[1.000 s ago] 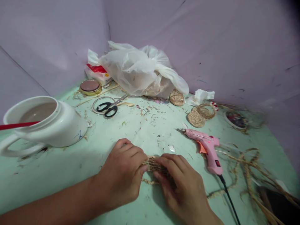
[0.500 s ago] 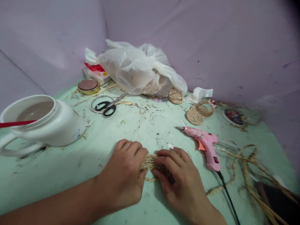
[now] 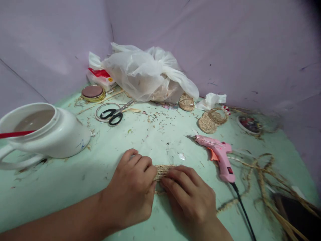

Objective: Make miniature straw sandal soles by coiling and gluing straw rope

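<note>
At twelve o'clock, there's the white plastic bag [image 3: 140, 75], bunched up near the lilac wall [image 3: 238, 43]! Ten o'clock, a round tin [image 3: 92, 91]; nine, a white mug [image 3: 71, 132], red stick [image 3: 16, 134] at its mouth. Black-handled scissors [image 3: 120, 110] between nine and ten. Crumpled tissue [image 3: 213, 100] between two and three!

I can read no words or numbers: the blue scrawl [image 3: 81, 144] on the white jug [image 3: 66, 134] and the orange sticker [image 3: 110, 79] on the packet [image 3: 102, 81] behind it are illegible.

The left hand [image 3: 134, 189] and right hand [image 3: 192, 194] hide the woven strip [image 3: 161, 172] at its ends; the mug [image 3: 69, 134] is cropped left.
</note>
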The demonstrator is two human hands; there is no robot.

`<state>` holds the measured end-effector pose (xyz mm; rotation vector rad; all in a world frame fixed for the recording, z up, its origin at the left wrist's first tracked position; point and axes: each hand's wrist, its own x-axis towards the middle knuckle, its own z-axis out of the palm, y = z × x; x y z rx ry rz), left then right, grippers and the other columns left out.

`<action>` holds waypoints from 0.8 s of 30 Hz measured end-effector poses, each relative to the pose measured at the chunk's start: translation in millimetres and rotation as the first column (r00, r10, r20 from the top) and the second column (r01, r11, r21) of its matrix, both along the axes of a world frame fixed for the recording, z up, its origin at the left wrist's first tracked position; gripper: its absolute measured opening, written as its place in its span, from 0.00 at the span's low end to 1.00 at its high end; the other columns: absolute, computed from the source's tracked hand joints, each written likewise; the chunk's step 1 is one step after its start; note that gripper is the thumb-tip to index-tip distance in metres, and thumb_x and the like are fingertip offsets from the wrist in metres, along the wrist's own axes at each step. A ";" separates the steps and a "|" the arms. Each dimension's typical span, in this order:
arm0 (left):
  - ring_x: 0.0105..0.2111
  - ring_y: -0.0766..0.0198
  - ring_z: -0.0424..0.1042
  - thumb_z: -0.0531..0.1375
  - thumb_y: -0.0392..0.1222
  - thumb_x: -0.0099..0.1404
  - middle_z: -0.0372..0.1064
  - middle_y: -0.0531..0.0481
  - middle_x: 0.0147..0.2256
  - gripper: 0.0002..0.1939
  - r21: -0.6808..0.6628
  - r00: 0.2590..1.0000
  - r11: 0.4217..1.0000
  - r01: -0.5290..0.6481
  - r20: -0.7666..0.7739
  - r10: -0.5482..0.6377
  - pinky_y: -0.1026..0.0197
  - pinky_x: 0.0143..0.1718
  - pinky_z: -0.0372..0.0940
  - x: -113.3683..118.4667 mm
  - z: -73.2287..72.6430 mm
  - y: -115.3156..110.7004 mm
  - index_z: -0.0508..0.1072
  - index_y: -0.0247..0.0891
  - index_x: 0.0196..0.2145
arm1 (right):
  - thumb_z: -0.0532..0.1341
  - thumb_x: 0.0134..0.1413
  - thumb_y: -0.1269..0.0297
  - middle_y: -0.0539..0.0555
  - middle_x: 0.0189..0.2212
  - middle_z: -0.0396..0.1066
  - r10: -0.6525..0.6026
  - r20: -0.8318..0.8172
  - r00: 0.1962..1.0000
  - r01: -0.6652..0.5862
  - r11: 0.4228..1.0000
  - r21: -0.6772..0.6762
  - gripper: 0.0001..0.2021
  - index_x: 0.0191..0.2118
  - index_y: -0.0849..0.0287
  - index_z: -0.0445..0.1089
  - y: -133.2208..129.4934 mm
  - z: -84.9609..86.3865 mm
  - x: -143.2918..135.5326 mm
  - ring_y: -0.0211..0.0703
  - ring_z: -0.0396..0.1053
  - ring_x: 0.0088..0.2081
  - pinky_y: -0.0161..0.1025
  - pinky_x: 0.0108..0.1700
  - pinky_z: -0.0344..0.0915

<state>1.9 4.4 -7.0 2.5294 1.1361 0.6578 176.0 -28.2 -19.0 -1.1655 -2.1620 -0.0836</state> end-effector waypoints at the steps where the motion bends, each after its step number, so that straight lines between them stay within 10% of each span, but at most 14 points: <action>1: 0.31 0.59 0.63 0.54 0.34 0.58 0.66 0.47 0.29 0.05 0.007 1.000 1.000 -0.005 0.008 0.005 0.46 0.44 0.56 0.1 -0.1 -0.4 0.69 0.36 0.27 | 0.56 0.56 0.75 0.54 0.30 0.76 0.001 0.017 1.000 -0.001 1.000 0.030 0.09 0.34 0.62 0.74 -1.8 -1.0 -0.7 0.45 0.68 0.35 0.39 0.36 0.68; 24: 0.33 0.58 0.60 0.54 0.32 0.53 0.62 0.46 0.30 0.05 -0.206 0.998 0.978 -0.042 0.037 0.051 0.47 0.42 0.55 1.6 0.6 3.0 0.69 0.36 0.28 | 0.50 0.57 0.79 0.54 0.26 0.76 -0.020 0.054 0.998 0.014 0.995 0.096 0.11 0.32 0.62 0.68 -8.4 -13.2 -15.2 0.39 0.70 0.27 0.38 0.30 0.62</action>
